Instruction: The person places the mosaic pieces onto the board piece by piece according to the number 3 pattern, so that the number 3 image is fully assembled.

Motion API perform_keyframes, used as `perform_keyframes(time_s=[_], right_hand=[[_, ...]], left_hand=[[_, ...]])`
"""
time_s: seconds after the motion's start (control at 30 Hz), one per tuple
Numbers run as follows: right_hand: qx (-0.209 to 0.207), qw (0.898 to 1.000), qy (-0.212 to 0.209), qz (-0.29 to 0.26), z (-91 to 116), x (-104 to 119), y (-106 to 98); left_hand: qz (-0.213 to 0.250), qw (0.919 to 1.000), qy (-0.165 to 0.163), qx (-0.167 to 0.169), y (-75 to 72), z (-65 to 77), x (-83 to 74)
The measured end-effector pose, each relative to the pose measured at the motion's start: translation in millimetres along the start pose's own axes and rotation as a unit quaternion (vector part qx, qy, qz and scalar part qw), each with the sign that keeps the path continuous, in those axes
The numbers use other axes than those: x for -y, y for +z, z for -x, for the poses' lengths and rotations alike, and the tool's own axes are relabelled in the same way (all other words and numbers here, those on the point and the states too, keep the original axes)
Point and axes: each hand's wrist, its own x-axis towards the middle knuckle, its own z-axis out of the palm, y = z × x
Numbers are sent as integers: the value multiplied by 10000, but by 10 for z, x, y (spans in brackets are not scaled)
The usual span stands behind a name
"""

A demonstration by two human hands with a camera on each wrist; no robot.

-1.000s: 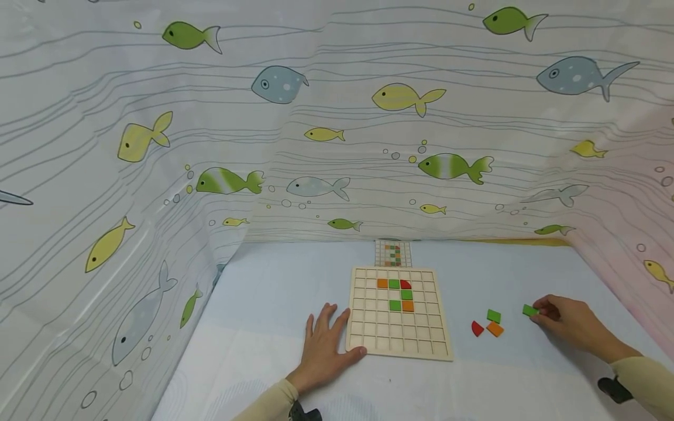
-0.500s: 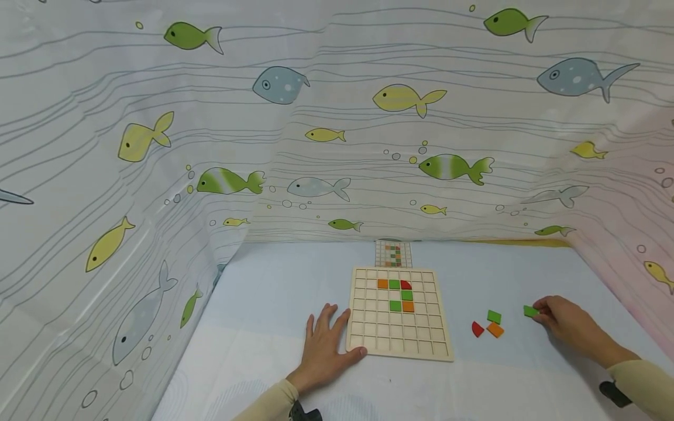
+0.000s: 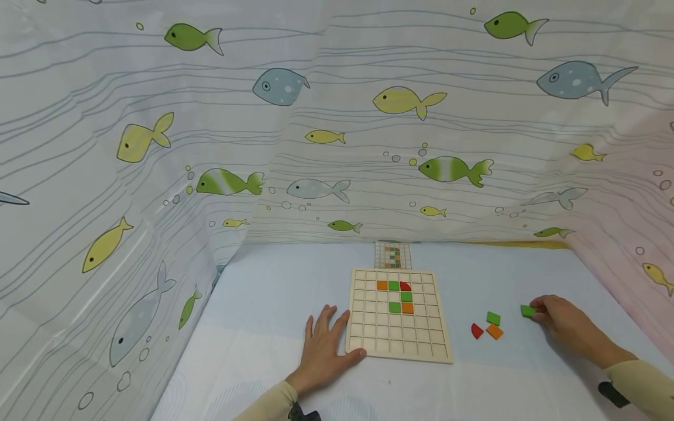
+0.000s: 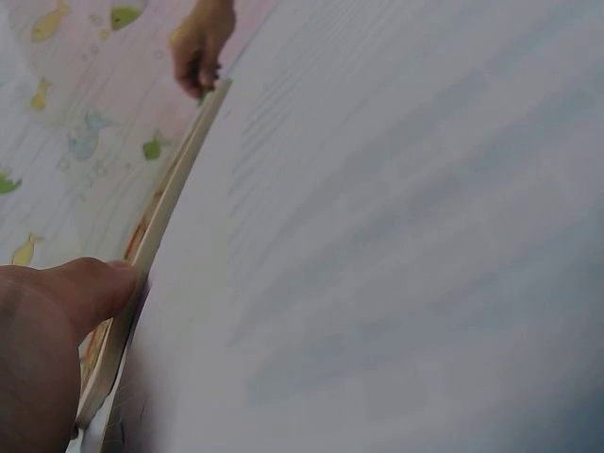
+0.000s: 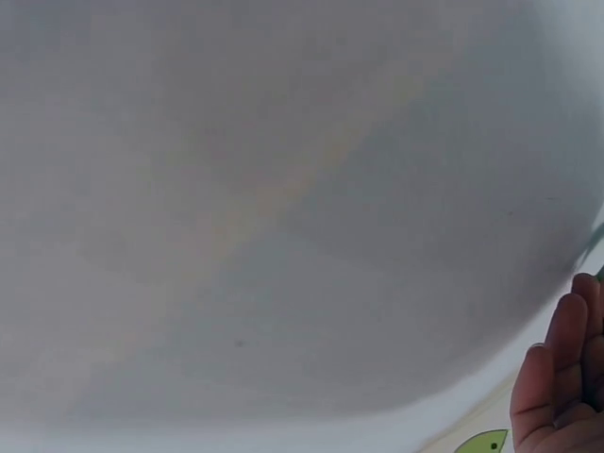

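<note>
A wooden grid board (image 3: 389, 345) lies on the table, with green, orange and red tiles in several of its upper cells. My left hand (image 3: 325, 354) rests at its left side, fingers spread and thumb on the lower left corner; the left wrist view shows that thumb (image 4: 99, 288) against the board's edge. Off to the right, my right hand (image 3: 566, 327) pinches a green tile (image 3: 527, 311) between thumb and fingertips, partly covering it. Left of that hand lie a loose green tile (image 3: 493, 318), an orange tile (image 3: 494, 331) and a red quarter-circle tile (image 3: 476, 331).
Behind the board stands a small card (image 3: 392, 255) printed with a grid of coloured cells. A white sheet with fish drawings (image 3: 363, 164) rises along the back and sides of the pale tablecloth (image 3: 284, 280).
The right hand and its green tile have shifted only very slightly. The left hand, the board and the loose tiles stay where they were.
</note>
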Motion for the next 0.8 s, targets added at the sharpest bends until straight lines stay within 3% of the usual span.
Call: perform_keyframes(time_s=[0.33,0.8], right_hand=[[-637,9951,-671,341,-55,64,63],[-253,9979,-604,-22,-217,443,64]], left_hand=[[38,10000,-39,24,-23,4,-18],[-36,10000,3,-37,-6,13,-12]])
